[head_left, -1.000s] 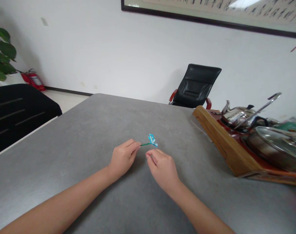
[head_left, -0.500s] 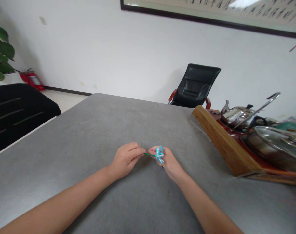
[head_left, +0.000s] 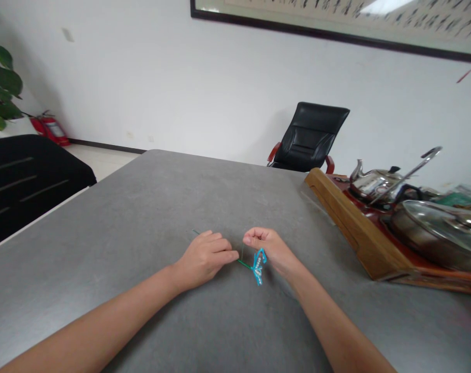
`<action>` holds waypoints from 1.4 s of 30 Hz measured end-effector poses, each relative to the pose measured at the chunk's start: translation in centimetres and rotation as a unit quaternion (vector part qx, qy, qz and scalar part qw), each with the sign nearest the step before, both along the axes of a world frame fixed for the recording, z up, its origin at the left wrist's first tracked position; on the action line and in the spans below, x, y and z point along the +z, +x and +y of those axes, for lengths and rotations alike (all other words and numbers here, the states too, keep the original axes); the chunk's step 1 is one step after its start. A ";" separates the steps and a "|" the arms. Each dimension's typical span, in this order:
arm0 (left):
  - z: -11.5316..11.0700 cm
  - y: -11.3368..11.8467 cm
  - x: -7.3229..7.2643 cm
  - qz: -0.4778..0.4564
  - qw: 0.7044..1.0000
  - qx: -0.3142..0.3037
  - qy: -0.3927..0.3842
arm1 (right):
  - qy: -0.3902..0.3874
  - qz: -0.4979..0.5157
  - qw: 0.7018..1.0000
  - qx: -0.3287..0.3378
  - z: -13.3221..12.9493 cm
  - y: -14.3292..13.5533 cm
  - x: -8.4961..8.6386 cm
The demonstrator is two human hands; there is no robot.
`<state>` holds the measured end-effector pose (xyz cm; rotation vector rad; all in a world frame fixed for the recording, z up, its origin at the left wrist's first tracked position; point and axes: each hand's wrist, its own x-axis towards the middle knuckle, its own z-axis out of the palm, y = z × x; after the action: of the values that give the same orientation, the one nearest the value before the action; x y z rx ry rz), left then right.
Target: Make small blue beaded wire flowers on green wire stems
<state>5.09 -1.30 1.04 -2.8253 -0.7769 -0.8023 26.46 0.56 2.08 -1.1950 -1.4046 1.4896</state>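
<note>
Left hand [head_left: 204,256] flat on table [head_left: 142,207], fingers pinching green stem. Right hand [head_left: 268,249] curled, thumb and forefinger closed on thread – blue beaded flower [head_left: 258,265] now lower, swung beneath right hand.

Bare grey table [head_left: 150,207] lying open left of and beyond my hands; wooden tea tray [head_left: 355,228] with kettle [head_left: 373,182] and lidded pot [head_left: 437,233] walling off my right
</note>
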 end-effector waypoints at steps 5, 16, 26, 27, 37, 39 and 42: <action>0.1 0.0 0.0 0.018 0.999 0.022 0.025 | 0.068 -0.061 0.996 -0.015 0.0 -0.1 1.2; -0.1 0.1 -0.1 0.005 0.993 0.094 0.067 | 0.325 -0.336 0.884 -0.021 -3.3 -1.9 4.9; 0.1 -0.2 -0.5 -0.078 0.978 0.191 -0.014 | 0.285 -0.328 0.900 -0.021 -4.9 -3.8 3.7; 0.0 -0.2 -0.5 -0.084 0.977 0.194 -0.021 | 0.275 -0.320 0.906 -0.019 -4.8 -3.9 3.4; -0.2 -0.1 -0.5 -0.133 0.975 0.170 -0.056 | -0.005 -0.051 0.999 0.016 -2.3 -2.8 0.2; -0.2 -0.1 -0.4 -0.136 0.980 0.134 -0.055 | -0.036 -0.019 0.999 0.017 -2.1 -2.4 -0.1; -0.3 -0.1 -0.3 -0.126 0.988 0.081 -0.046 | -0.054 0.006 0.998 0.024 -1.8 -1.7 -0.5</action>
<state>4.96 -1.61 0.71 -2.7226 -1.0889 -1.1387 24.73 -1.28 1.63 -1.2234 -1.3687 1.6223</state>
